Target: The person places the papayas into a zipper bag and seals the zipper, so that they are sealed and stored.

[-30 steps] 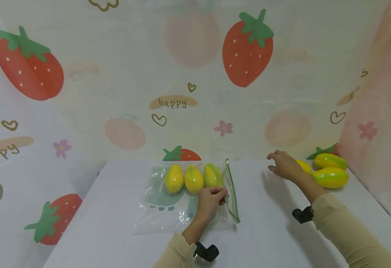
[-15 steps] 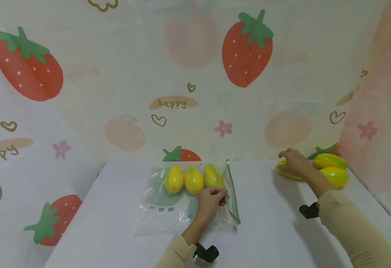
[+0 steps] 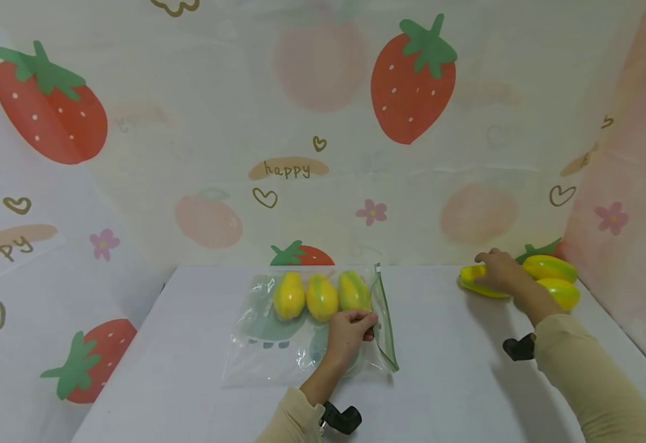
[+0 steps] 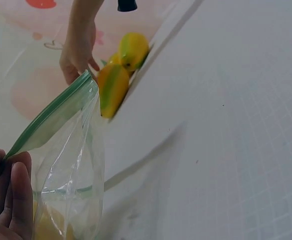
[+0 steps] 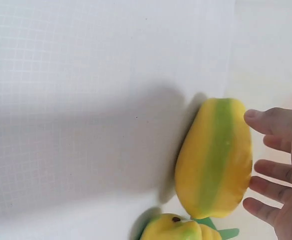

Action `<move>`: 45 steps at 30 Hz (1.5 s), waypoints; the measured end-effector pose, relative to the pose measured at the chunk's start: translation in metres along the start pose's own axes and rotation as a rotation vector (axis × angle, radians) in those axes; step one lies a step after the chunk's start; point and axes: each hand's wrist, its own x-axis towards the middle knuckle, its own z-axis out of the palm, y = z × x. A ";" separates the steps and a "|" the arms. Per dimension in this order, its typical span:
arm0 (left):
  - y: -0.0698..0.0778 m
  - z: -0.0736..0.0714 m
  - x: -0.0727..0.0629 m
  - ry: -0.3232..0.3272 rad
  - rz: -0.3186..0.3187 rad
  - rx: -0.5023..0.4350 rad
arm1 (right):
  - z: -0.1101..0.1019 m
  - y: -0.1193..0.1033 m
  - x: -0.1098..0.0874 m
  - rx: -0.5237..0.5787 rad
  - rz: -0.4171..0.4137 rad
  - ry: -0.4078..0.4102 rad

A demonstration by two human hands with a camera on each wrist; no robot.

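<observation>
My left hand [image 3: 347, 335] pinches the green-zipped edge of a clear zip bag [image 3: 256, 366] lying on the table. Three yellow-green papayas [image 3: 289, 296] lie in a row inside the bag. In the left wrist view, the bag's green zip [image 4: 51, 111] rises from between thumb and fingers. At the back right, my right hand [image 3: 501, 272] is over a papaya [image 3: 471, 280] and hides part of it. In the right wrist view, the spread fingers [image 5: 273, 172] and thumb stand right at the side of this papaya [image 5: 215, 160], not curled round it.
Two more papayas, one behind [image 3: 550, 269] and one in front [image 3: 563, 294], lie beside the right hand near the table's right edge. A strawberry-print backdrop [image 3: 323, 123] encloses the back and sides of the white table [image 3: 439, 381].
My right hand has moved rightward and settled at the leftmost loose papaya, which now shows more of its left end. The left hand keeps its pinch on the bag.
</observation>
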 end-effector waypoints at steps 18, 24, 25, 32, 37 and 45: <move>-0.004 -0.001 -0.005 -0.001 0.008 -0.006 | 0.000 0.008 -0.004 0.056 0.139 -0.105; -0.005 0.000 -0.003 -0.003 -0.005 -0.007 | 0.004 0.013 -0.006 0.070 0.146 -0.066; -0.005 0.000 -0.003 -0.005 -0.008 -0.008 | 0.004 0.014 -0.007 0.069 0.142 -0.056; -0.006 -0.001 0.000 -0.014 -0.001 -0.013 | 0.006 0.018 -0.008 0.080 0.151 -0.031; -0.005 -0.002 0.001 -0.012 0.007 -0.012 | 0.006 0.018 -0.006 0.080 0.155 -0.040; 0.027 -0.004 -0.019 -0.013 -0.001 -0.012 | 0.006 0.022 -0.003 0.094 0.165 -0.048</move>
